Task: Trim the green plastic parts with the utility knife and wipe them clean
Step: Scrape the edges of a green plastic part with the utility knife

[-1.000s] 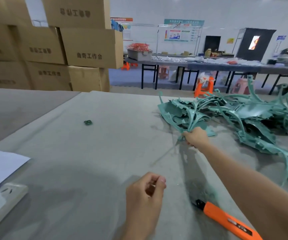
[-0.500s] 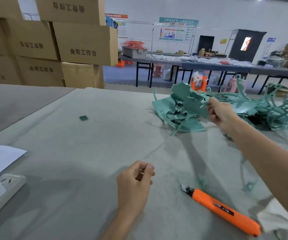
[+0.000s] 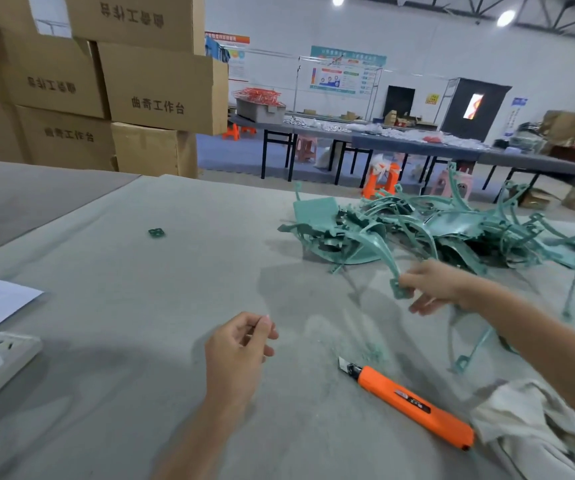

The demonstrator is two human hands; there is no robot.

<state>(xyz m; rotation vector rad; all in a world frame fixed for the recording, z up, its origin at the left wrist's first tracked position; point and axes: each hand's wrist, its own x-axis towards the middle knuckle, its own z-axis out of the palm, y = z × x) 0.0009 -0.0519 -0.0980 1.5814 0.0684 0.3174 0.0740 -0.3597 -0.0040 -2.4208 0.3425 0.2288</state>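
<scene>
- The right hand (image 3: 441, 289) had come back from the heap toward the person. Half a second earlier it was up among the parts; now it sat lower and nearer, just off the heap's near edge.
- Its thumb and fingers were pinched on the tabbed end of one green part (image 3: 383, 251), a curved strip that arced from the pile of green parts (image 3: 459, 230) down to the hand. The part's far end lay against the pile, so it was not yet free.
- The left hand (image 3: 241, 344) had barely moved. It hovered above the table (image 3: 140, 306), fingers loosely curled and thumb meeting the forefinger. Whether it pinched a small sliver or nothing at all, I could not tell from this view.
- The utility knife (image 3: 414, 405) stayed where it was, flat on the table with its blade out, between the two hands and touched by neither.
- The cloth (image 3: 538, 434) lay crumpled just beside the knife's butt end.
- My reading: a fresh part had been picked and was being drawn out. No trimming or wiping of it had begun, and a hand would need to take up the knife next.
</scene>
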